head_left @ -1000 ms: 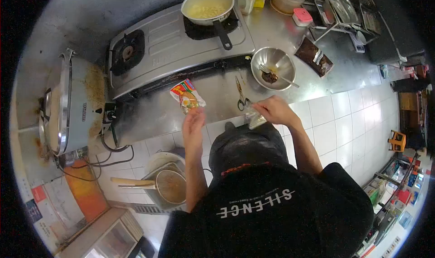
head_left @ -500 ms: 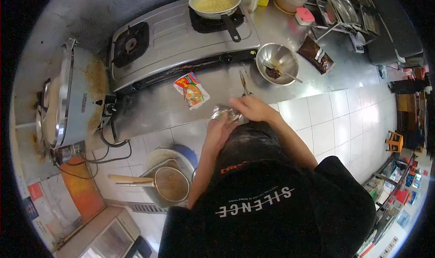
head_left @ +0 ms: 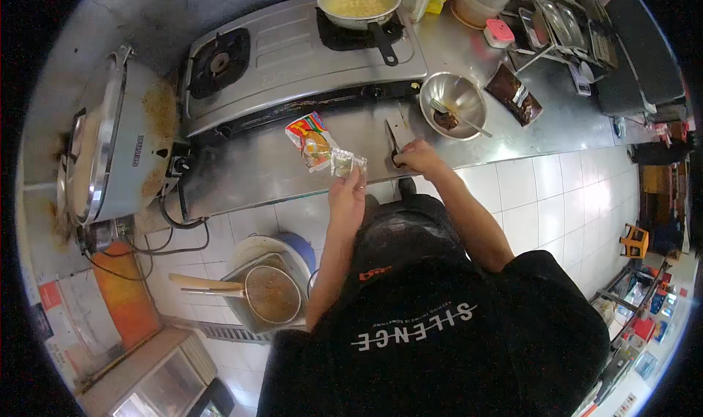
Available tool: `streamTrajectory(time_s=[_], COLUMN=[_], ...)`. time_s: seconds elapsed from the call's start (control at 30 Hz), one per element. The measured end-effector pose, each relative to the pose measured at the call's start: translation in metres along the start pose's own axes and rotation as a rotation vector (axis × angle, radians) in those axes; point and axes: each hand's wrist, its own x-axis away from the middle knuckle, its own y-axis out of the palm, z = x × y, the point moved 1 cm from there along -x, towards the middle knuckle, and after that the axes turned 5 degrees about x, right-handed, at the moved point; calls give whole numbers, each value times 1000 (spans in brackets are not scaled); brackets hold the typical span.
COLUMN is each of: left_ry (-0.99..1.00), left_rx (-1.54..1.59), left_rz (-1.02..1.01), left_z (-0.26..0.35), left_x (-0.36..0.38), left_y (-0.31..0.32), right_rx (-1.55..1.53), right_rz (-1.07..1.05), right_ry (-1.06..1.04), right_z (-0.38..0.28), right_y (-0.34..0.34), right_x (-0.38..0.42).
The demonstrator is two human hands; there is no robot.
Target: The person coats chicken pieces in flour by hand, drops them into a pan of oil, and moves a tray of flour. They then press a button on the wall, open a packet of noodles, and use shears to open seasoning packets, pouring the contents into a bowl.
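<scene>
In the head view, my left hand (head_left: 347,199) pinches a shiny seasoning sachet (head_left: 341,163) by its lower edge, over the counter's front edge. My right hand (head_left: 417,158) is closed on the dark handles of a pair of scissors (head_left: 392,140), whose blades point away from me on the steel counter. Just beyond the sachet lies a crumpled instant noodle packet (head_left: 311,139), partly overlapped by it. To the right stands a steel mixing bowl (head_left: 474,95) with a fork (head_left: 476,125) and some dark paste inside.
On the gas stove (head_left: 282,54) sits a pan (head_left: 390,0) of pale bubbling food, its handle toward me. A dark brown pouch (head_left: 514,93) lies right of the bowl. A grey cooker (head_left: 132,139) stands at left. Below it are a bucket (head_left: 249,250) and a strainer (head_left: 272,294).
My hands have moved apart. The left lifts the sachet into view near the noodle packet, while the right has gone to the scissors and closed on their handles. The view has shifted slightly.
</scene>
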Motion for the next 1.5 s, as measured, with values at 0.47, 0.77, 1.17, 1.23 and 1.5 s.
streamTrajectory(time_s=[0.47, 0.77, 1.17, 1.23, 1.5], left_ry=[-47, -92, -225, -233, -217], left_rx=[-159, -333, -508, -608, -463], left_rz=[-158, -230, -408, -473, -389], left_z=[1, 0, -25, -33, -35], left_x=[-1, -10, -43, -46, -58], left_y=[16, 25, 9, 5, -15], right_rx=[359, 299, 203, 249, 116], right_rz=[-179, -100, 45, -6, -41], right_ry=[-527, -527, -535, -400, -168], right_z=[-62, -57, -47, -50, -10], right_y=[-58, -55, -46, -49, -43], right_x=[129, 118, 105, 104, 55])
